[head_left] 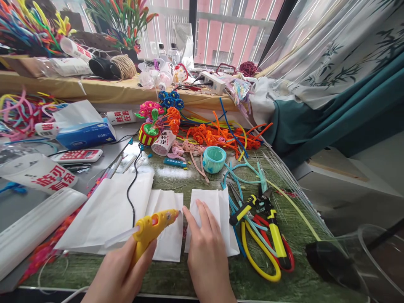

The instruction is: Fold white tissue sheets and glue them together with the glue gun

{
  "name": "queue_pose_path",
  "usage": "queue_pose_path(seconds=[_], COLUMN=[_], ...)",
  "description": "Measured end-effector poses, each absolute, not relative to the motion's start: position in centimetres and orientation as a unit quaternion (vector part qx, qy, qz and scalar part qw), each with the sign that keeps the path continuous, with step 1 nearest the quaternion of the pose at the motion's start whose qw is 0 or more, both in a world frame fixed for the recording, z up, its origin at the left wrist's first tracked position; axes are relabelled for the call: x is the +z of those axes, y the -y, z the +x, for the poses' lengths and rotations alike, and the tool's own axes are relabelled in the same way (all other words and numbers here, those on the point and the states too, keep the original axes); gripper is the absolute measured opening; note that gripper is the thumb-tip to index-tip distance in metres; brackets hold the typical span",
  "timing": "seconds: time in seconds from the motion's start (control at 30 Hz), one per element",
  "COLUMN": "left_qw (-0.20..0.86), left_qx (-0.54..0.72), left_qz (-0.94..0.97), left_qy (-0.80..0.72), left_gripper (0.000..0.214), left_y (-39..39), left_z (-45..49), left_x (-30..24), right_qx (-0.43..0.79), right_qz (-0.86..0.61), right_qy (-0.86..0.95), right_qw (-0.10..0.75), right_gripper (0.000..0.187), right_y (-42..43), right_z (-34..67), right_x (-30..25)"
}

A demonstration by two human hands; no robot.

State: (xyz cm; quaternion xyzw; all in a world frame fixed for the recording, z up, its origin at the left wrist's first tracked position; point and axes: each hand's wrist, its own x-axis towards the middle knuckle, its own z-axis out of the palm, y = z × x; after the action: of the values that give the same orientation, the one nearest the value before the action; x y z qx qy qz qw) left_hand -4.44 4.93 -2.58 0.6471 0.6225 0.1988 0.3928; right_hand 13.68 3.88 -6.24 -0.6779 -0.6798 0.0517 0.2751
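My left hand (115,269) is closed round the handle of a yellow hot glue gun (158,222). A translucent glue stick (121,237) juts from its rear, and its nozzle points right, near my right index fingertip. My right hand (206,250) lies with fingers stretched out over a folded white paper tissue (222,210), with nothing gripped. Under the glue gun rests another white tissue (168,248), beside a larger white sheet (104,210). A narrow gap of green tabletop separates the left and right tissues.
Right of the tissues lie yellow-black pliers (276,240), scissors with a yellow handle (252,256) and turquoise pipe cleaners (241,168). Behind stand a turquoise cup (214,160), orange pipe-cleaner flowers (208,134) and a flower pot (148,134). A black cord (128,191) crosses the large sheet; a blue tissue box (86,134) sits left.
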Motion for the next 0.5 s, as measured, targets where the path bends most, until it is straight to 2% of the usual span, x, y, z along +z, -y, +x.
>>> queue_pose_path(seconds=[0.27,0.5], left_qw=[0.275,0.307], left_qx=[0.261,0.213], left_qz=[0.724,0.735], left_qy=[-0.576,-0.565], left_gripper=[0.040,0.039], left_y=[-4.6,-4.3], left_z=[-3.5,-4.7], left_x=[-1.2,-1.5], right_qx=[0.046,0.050], right_qz=[-0.676,-0.678], right_qy=[0.681,0.679], right_qw=[0.277,0.275], right_gripper=[0.064,0.064], right_y=[-3.9,-3.8], right_z=[13.6,13.6], right_x=[-6.3,-6.2])
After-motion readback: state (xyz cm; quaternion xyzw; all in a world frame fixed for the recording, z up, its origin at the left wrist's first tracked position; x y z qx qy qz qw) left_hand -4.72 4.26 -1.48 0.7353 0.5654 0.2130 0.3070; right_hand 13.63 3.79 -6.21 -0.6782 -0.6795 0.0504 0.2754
